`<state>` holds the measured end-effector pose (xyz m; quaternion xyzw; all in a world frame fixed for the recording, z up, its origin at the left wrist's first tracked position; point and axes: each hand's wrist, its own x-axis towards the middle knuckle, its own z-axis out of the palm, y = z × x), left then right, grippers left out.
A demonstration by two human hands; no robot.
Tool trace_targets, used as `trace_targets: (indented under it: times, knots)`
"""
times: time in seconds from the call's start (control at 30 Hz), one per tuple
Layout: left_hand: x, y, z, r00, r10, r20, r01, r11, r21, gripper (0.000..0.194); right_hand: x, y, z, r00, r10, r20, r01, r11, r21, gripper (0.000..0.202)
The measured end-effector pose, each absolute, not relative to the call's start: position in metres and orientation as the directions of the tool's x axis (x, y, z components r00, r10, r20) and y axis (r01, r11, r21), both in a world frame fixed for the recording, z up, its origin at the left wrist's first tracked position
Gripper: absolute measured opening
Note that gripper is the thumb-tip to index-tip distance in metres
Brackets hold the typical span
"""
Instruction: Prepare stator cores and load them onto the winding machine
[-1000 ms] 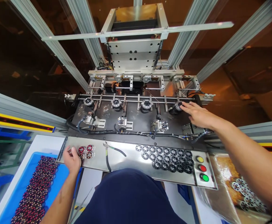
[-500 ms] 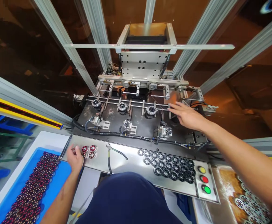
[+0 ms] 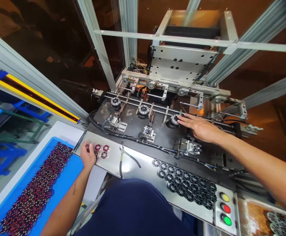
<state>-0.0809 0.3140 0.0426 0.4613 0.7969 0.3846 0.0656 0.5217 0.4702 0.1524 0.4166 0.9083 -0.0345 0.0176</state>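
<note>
My right hand reaches over the machine bed with its fingers stretched out. Its fingertips meet the right edge of the third round fixture, covering part of it. Two more round fixtures, the left one and the middle one, hold dark spoked discs. At the left end of the steel ledge, my left hand rests with fingers curled and thumb bent in; whatever they may hold is hidden. Just right of it lie several small red spoked discs.
Green-handled cutters lie on the steel ledge. Right of them are several black spoked rings, then yellow, red and green buttons. A blue tray of red-black discs stands left. Metal arms overhang the bed.
The view has shifted and tilted. My right hand has moved left across the bed, from beside the third fixture to its edge. My left hand stays by the red discs.
</note>
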Motion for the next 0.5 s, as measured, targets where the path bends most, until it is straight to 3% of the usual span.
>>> trace_targets:
  times: [0.13, 0.37, 0.5]
  knots:
    - [-0.078, 0.315, 0.046, -0.56, 0.789, 0.254, 0.685, 0.268, 0.678, 0.049, 0.519, 0.469, 0.154, -0.668, 0.742, -0.061, 0.743, 0.669, -0.012, 0.081]
    - [-0.074, 0.315, 0.049, -0.559, 0.786, 0.262, 0.671, 0.244, 0.7, 0.045, 0.461, 0.479, 0.196, -0.717, 0.697, 0.001, 0.696, 0.716, 0.056, 0.056]
    - [-0.073, 0.314, 0.05, -0.56, 0.783, 0.27, 0.665, 0.231, 0.71, 0.043, 0.398, 0.504, 0.199, -0.782, 0.623, 0.023, 0.623, 0.781, 0.041, 0.064]
